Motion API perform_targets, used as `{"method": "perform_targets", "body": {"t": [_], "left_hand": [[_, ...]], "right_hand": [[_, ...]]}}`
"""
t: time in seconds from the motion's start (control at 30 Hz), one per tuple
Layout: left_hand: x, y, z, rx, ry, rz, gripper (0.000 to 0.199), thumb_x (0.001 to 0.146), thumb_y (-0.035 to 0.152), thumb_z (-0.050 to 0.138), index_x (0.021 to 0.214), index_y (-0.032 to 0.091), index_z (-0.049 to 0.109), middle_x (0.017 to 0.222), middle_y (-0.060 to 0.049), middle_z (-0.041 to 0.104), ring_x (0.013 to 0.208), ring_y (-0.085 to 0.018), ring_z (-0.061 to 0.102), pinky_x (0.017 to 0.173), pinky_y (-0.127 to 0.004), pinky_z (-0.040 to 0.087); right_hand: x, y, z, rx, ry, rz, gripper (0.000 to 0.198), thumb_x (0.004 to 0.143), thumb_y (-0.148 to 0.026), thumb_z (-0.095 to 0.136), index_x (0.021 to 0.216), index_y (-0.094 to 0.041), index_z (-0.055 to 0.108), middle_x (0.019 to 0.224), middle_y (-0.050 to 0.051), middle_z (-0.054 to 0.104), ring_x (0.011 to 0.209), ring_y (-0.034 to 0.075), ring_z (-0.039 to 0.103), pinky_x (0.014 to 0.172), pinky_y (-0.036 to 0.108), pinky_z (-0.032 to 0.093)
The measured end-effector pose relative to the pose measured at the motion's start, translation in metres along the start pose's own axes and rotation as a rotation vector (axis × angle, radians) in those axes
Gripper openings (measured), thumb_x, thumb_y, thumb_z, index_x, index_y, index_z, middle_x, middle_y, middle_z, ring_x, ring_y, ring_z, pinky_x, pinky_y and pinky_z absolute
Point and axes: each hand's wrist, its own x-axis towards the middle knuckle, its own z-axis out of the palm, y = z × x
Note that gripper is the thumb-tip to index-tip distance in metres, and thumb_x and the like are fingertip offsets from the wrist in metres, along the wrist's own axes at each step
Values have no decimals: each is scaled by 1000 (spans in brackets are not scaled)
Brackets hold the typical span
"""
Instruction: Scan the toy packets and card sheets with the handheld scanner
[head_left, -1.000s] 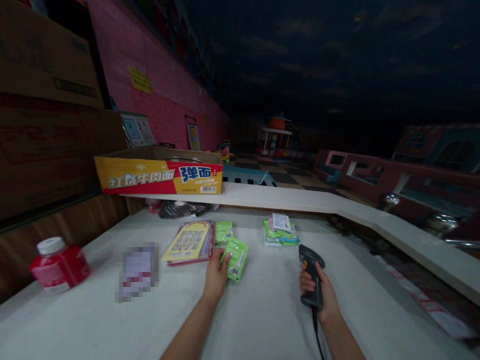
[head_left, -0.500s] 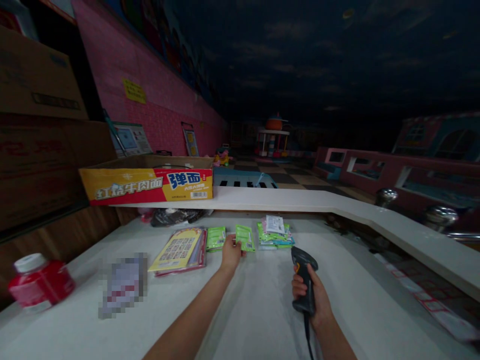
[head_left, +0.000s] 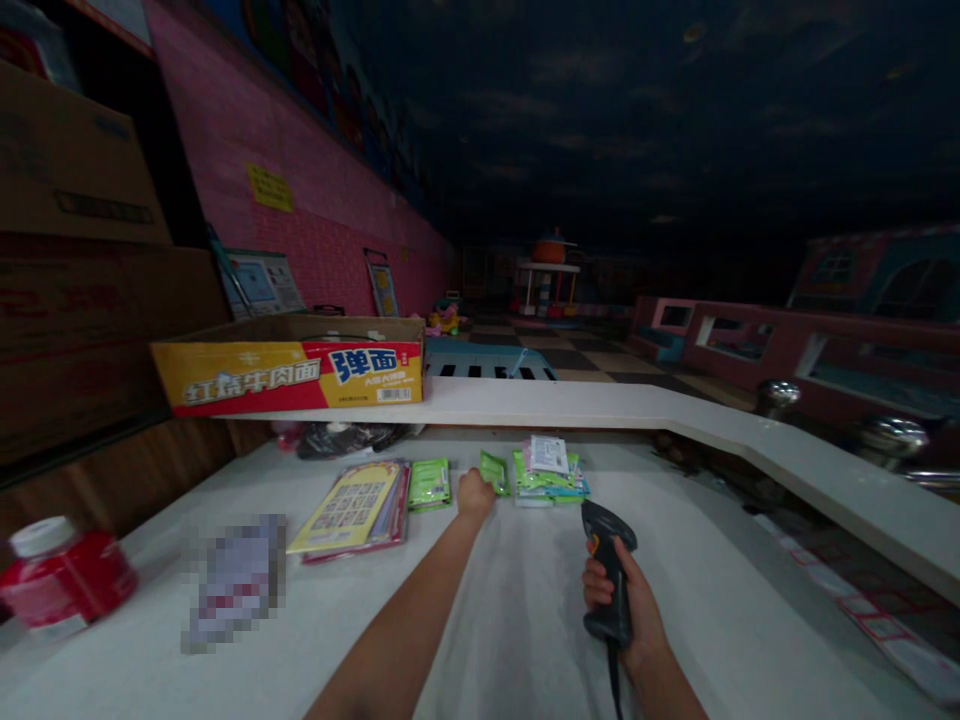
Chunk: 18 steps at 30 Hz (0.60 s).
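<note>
My left hand (head_left: pixel 475 494) is closed on the edge of a small green packet (head_left: pixel 494 474), which is tilted above the white desk (head_left: pixel 517 590). To its left lies another green packet (head_left: pixel 430 484). A pile of green, pink and white packets (head_left: pixel 550 470) lies to its right. My right hand (head_left: pixel 631 600) is wrapped round the handle of a black barcode scanner (head_left: pixel 609 570), its head near the pile and its cable running down toward me.
Thin booklets (head_left: pixel 352 510) lie left of the packets, beside a blurred-out item (head_left: pixel 236 580). A red bottle with a white cap (head_left: pixel 64 580) stands far left. A yellow and red carton (head_left: pixel 292 380) rests on the raised white ledge (head_left: pixel 555 400). Brown boxes (head_left: pixel 82 300) are stacked at left.
My left hand has shifted slightly right and turned, tilting the green packet in it. My right hand and the scanner have hardly moved. The view has shifted slightly.
</note>
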Motion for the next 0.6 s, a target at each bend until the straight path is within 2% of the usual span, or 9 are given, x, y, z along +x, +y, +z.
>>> {"method": "perform_targets", "body": {"t": [0.07,0.17,0.27,0.37,0.47,0.53,0.6], "left_hand": [[-4,2,-1,112,-14,63,10,68,8,58,73,14,65,80,-13,66,97,-27,62,85,-35,46],[-15,5,-1,226,-42,120,11,70,9,57,75,12,66,93,-18,65,107,-30,56,95,-40,39],[-26,6,-6,338,-39,190,19,74,11,54,87,8,68,107,-22,60,112,-32,51,98,-42,36],[-32,-2,-20,493,54,277,32,81,13,48,107,10,65,119,-21,56,118,-33,47,100,-45,35],[-33,-19,-38,587,141,261,42,84,17,46,125,15,57,137,-20,48,132,-35,35,107,-51,27],[-30,-32,-47,624,115,221,47,85,20,49,131,15,52,144,-20,41,138,-37,28,110,-55,21],[-27,-42,-53,646,57,193,48,87,20,46,135,16,50,146,-20,39,138,-38,28,109,-55,23]], "right_hand": [[-1,0,1,16,11,8,34,68,-36,80,84,-16,57,55,-8,43,41,4,41,35,13,34],[-4,-1,3,39,29,25,33,70,-34,79,86,-16,57,55,-8,43,41,4,41,35,13,34],[-5,-2,2,45,30,34,32,71,-34,77,89,-17,56,57,-8,44,42,4,41,35,13,35],[-7,-1,1,59,23,29,32,73,-33,76,91,-17,55,58,-8,44,42,4,40,35,12,35],[-9,0,1,90,27,27,29,75,-31,74,92,-17,55,58,-7,44,42,4,40,35,13,36],[-10,0,2,109,33,26,25,78,-30,71,93,-17,55,59,-7,44,42,5,41,35,14,37],[-11,1,3,119,43,22,23,79,-29,69,93,-18,55,59,-7,44,42,5,41,35,14,38]]}}
